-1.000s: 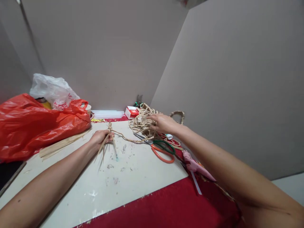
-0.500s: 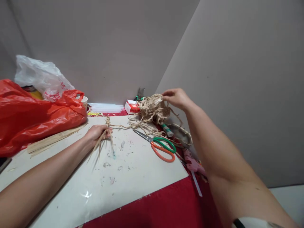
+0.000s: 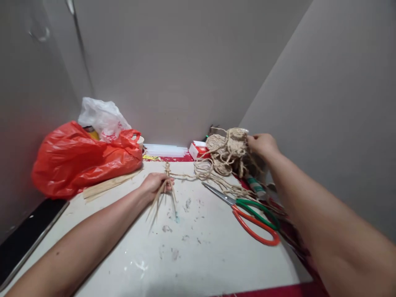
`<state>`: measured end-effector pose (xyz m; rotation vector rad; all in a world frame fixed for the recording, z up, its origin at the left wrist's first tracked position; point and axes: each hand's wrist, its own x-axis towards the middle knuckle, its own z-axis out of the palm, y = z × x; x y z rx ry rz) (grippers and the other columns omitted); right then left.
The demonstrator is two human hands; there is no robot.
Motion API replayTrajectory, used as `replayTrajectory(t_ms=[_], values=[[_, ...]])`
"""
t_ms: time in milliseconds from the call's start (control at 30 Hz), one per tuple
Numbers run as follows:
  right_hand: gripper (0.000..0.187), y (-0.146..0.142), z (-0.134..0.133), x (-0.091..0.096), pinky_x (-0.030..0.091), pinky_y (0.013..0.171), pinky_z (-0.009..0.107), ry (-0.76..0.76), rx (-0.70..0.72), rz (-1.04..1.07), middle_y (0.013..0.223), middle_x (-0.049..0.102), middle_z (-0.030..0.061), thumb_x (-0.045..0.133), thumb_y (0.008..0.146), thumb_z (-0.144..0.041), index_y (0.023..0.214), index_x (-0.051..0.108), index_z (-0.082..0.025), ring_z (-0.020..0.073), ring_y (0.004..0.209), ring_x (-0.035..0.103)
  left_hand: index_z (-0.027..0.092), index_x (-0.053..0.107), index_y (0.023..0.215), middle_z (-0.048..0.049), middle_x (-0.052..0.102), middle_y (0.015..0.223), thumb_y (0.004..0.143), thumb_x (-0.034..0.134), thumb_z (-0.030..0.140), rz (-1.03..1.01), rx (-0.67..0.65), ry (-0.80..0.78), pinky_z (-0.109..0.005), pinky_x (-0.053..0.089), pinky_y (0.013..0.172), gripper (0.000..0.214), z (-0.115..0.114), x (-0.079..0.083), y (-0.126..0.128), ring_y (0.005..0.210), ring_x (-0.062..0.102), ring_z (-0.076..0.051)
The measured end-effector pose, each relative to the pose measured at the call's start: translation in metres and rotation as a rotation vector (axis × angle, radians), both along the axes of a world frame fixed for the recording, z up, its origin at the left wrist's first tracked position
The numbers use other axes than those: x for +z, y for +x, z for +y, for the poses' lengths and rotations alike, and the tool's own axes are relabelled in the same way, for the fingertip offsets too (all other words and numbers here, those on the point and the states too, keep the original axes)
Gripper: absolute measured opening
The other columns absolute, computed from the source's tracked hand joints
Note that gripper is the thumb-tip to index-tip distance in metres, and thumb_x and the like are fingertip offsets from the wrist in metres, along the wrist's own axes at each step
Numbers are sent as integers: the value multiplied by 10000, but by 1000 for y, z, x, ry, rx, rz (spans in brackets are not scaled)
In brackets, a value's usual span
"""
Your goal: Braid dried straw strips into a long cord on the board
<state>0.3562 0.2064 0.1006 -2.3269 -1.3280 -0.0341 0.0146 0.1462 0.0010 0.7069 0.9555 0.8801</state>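
My left hand rests on the white board, closed around a small bundle of thin straw sticks bound with twine at the top. A strand of twine runs from that bundle to a tangled ball of jute twine. My right hand grips this ball at its right side and holds it lifted just above the table's far right corner.
Scissors with green and orange handles lie right of centre. A red plastic bag and a white bag fill the back left, with flat wooden strips beside them. A red-white box and clear glue sticks sit by the wall.
My right hand picked the twine ball up off the table, raised it, then brought it lower and rightward. My left hand kept its hold on the straw bundle. The camera view shifted left.
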Motion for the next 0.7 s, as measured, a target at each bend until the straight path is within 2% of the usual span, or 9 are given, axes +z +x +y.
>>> replayTrajectory(t_ms=[67,167,233,300,333,400,467,567,700], values=[[419,-8,-5,9,416,798,380,81,46,-24,1167,597,249,367,853,-291,1094,645,-91,350,1065,555,24,629,641,-97,620,538,751,475,24,8,9,1,-178,512,454,189,1,-1,-1,439,570,-98],[406,-40,-22,17,403,885,389,361,201,-119,1164,606,224,367,847,-274,1126,611,-107,332,1069,553,17,635,659,-116,628,560,757,469,26,10,-9,-8,-189,527,479,193,2,-1,-4,469,593,-111],[367,-73,-39,14,407,910,376,547,369,-128,1104,639,192,390,832,-275,1072,627,-132,301,1037,570,18,637,670,-118,632,574,762,466,28,-7,-43,-21,-188,530,487,195,2,1,-5,470,595,-110],[329,-110,-54,2,437,873,348,604,552,-12,1043,666,135,401,834,-302,1000,651,-167,257,958,602,32,628,655,-117,641,602,766,463,22,-31,-67,-37,-185,532,495,199,2,3,-6,469,594,-103],[313,-129,-61,-7,454,837,331,542,671,71,995,680,109,407,839,-310,971,661,-182,236,916,616,41,617,637,-118,648,621,767,463,19,-43,-73,-44,-185,534,502,204,2,3,-7,470,595,-100],[282,-162,-68,-28,477,737,310,311,882,208,866,700,79,429,836,-308,873,681,-187,212,801,634,56,593,610,-118,661,660,770,465,12,-70,-80,-52,-190,541,521,210,2,4,-8,475,599,-97],[278,-185,-68,-47,468,626,287,81,973,254,714,685,61,448,829,-306,724,666,-170,192,669,618,62,578,609,-106,655,645,773,470,8,-94,-92,-56,-194,544,532,203,2,4,-9,472,602,-98],[327,-199,-59,-64,445,522,258,-189,923,401,583,635,58,479,830,-329,584,586,-142,156,535,573,58,579,669,-106,647,623,791,470,22,-96,-120,-65,-211,553,547,168,3,2,-10,489,621,-118],[255,-198,-51,-60,456,489,231,-374,821,706,588,622,47,547,812,-285,614,576,-127,126,510,567,62,571,759,-137,671,695,826,455,67,-32,-169,-57,-229,559,534,133,2,4,-12,554,664,-153]])
